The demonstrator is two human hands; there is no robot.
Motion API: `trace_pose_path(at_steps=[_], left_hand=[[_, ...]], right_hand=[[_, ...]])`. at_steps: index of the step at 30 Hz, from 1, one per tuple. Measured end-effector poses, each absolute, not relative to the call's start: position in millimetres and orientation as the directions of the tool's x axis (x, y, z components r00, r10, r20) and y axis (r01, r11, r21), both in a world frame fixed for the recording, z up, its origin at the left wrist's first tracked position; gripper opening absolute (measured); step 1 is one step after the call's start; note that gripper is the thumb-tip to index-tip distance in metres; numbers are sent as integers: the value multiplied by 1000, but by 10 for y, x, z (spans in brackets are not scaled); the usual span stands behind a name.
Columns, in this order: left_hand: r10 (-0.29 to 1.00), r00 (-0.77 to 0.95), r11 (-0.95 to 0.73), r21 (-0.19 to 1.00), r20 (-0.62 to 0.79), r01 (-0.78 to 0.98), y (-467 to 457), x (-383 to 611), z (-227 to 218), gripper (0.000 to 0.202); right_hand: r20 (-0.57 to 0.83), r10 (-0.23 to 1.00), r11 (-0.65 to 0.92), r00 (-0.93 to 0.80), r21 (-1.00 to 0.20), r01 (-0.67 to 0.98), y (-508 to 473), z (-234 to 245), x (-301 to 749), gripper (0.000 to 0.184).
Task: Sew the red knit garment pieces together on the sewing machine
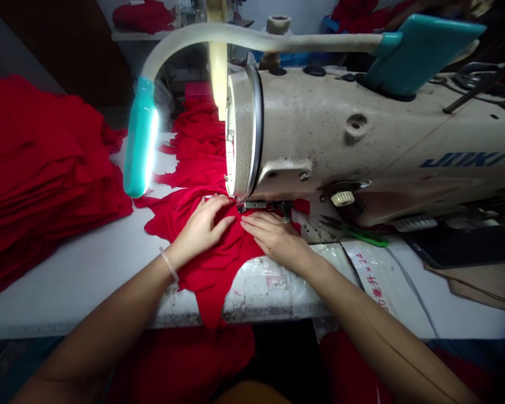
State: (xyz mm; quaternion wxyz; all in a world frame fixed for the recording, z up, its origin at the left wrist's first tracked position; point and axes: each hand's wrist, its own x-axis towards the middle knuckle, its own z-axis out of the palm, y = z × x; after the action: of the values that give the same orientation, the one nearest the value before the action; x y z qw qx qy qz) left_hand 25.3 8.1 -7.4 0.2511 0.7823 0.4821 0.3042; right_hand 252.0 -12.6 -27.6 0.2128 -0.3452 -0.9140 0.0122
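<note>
Bare forearms (pixel 122 311) of mine stretch over the table (pixel 84 275) to the red fabric (pixel 214 275), bunched at the sewing machine's (pixel 307 129) foot. My left hand (pixel 200 227) rests on it, thumb and fingers apart; my right hand (pixel 278 238) lays its fingers together, thumb hidden, so I cannot tell if they pinch. Green-handled snips (pixel 368 237) lie rightward, a red cloth stack (pixel 46 174) left.

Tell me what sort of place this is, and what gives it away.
Probably a garment sewing workshop. The hands rest on red fabric at a large sewing machine, and a tall stack of red cloth lies on the table to the left.
</note>
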Motion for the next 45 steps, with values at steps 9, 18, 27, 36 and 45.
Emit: trace_pose_path(at_steps=[9, 18, 27, 36, 45], left_hand=[[885, 459, -462, 244, 75, 853, -71, 368, -16, 58], [887, 459, -459, 195, 48, 867, -58, 395, -25, 66], [890, 454, -453, 163, 35, 876, -72, 401, -22, 67], [890, 453, -454, 153, 44, 878, -48, 382, -33, 70], [892, 450, -451, 173, 47, 876, -5, 367, -46, 69]], right_hand=[[386, 701, 704, -600, -237, 669, -178, -218, 2509, 37], [341, 728, 675, -595, -204, 709, -160, -226, 2493, 42], [347, 727, 677, -592, -220, 702, -155, -248, 2513, 41], [320, 732, 675, -602, -217, 705, -133, -263, 2516, 42], [328, 734, 669, -595, -194, 718, -120, -260, 2507, 42]])
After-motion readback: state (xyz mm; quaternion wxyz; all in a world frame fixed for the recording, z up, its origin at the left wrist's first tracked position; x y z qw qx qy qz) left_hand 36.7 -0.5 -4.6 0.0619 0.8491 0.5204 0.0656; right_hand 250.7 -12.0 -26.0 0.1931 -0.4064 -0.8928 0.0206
